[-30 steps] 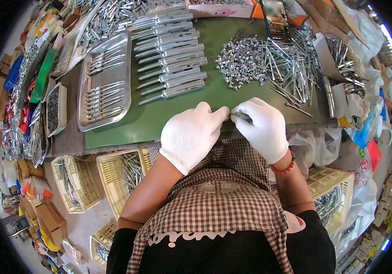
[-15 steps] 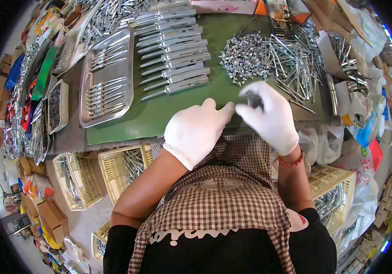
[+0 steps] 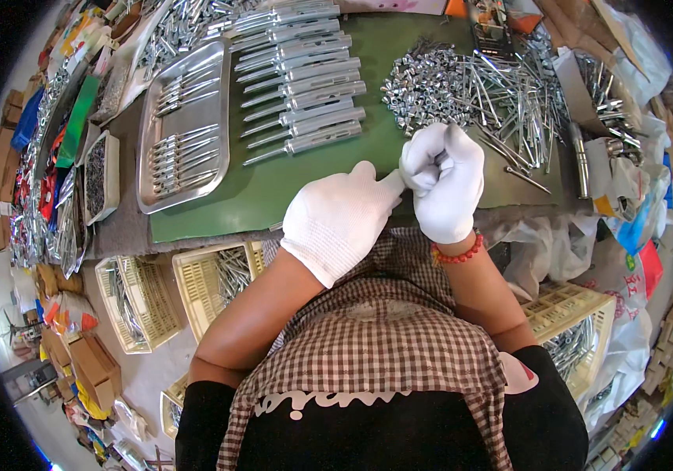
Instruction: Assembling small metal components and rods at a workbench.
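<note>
My left hand, in a white knit glove, rests over the near edge of the green work surface. Its fingers are bent together and point right; whatever they may hold is hidden. Beside it is my right hand, also gloved, with fingers curled in toward the palm and dark patches on the fingertips. Nothing in that grip can be made out. Beyond my right hand lie a heap of short silver metal sleeves and a pile of thin metal rods.
A row of silver cylinders with pointed rods lies beyond my left hand. Left of it is a metal tray of slim pointed parts. Cream plastic crates stand below the surface's edge. A metal tube lies at right.
My right hand has turned and its fingers have curled inward, its wrist shifting left toward my left hand. My left hand stays nearly in place.
</note>
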{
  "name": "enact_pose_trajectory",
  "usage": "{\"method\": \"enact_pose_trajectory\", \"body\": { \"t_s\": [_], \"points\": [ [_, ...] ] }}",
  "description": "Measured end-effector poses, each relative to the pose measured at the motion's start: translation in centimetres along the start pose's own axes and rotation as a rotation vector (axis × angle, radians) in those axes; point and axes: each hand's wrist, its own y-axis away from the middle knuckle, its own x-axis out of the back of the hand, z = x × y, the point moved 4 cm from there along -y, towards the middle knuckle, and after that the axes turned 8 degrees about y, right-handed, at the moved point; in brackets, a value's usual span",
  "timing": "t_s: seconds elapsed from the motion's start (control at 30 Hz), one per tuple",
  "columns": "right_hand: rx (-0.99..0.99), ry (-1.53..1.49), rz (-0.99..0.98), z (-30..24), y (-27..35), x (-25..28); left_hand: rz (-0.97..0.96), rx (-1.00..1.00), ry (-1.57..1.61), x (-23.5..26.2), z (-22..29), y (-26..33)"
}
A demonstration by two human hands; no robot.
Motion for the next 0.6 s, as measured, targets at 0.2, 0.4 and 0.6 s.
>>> {"method": "enact_pose_trajectory", "body": {
  "t_s": [0.2, 0.4, 0.6],
  "points": [
    [0.113, -0.112, 0.000, -1.1, 0.2, 0.1, -0.087, 0.030, -0.118, 0.4, 1.5, -1.3],
    [0.019, -0.090, 0.129, -0.6, -0.3, 0.8, -0.010, -0.013, -0.106, -1.2, 1.4, -1.4],
    [-0.004, -0.359, 0.060, -0.6, -0.8, 2.1, 0.129, 0.206, 0.035, 2.4, -1.5, 6.8]
  ]
}}
